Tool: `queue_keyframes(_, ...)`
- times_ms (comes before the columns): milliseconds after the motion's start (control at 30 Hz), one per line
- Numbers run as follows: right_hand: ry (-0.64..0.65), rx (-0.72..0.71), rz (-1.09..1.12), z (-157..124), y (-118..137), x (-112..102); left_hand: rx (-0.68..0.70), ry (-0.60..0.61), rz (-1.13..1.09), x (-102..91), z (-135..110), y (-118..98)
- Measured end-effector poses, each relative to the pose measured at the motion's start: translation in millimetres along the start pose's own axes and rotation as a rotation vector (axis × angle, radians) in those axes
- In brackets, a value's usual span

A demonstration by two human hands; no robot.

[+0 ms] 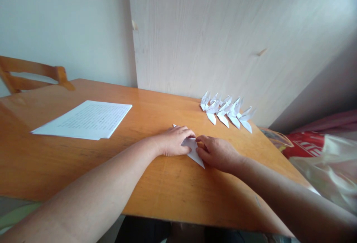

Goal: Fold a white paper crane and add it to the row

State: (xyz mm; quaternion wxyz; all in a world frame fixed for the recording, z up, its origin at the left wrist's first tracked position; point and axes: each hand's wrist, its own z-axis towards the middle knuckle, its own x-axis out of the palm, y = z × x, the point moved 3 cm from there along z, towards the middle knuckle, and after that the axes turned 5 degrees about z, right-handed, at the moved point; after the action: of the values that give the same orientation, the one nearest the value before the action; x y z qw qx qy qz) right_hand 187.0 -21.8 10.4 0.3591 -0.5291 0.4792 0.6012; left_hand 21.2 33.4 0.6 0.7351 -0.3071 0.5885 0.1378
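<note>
Orange-brown wood makes up the table (167, 191) in front of me, its far edge running along a pale wall (67, 19) and a light, grained board (209, 34), from which a small tan piece (262, 52) sticks out. On my left, beyond the table's end, I see the back of a wooden chair (36, 67), and nearer to me lies a stack of white sheets (86, 120) covered in lines of print too small to read. Towards the far right, close to the board, white folded paper figures (223, 109) stand bunched in two rough rows, overlapping so much that I can't count the back ones surely. Past the right edge are a red bag with white marks (304, 144), a crumpled whitish plastic wrap (334, 165) and some pink cloth (329, 122). My forearms cross the near part of the table. Between my hands, in front of the figures, is a piece of folded paper (196, 158) on the wood, one pointed end aimed towards me; my left hand (177, 141) lies over much of it, half open, thumb and bent fingers parted with paper showing between. My right hand (219, 153) is loosely curled, forefinger and thumb at the paper's right edge with a small gap between them; whether either hand really pinches it, I can't tell.
</note>
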Motion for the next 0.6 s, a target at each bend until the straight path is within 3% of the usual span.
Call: queue_keyframes(600, -0.044, -0.120, -0.150, -7.5, 1.7, 0.9, 0.044, 0.017, 0.058, 4.6, 0.2, 3.9)
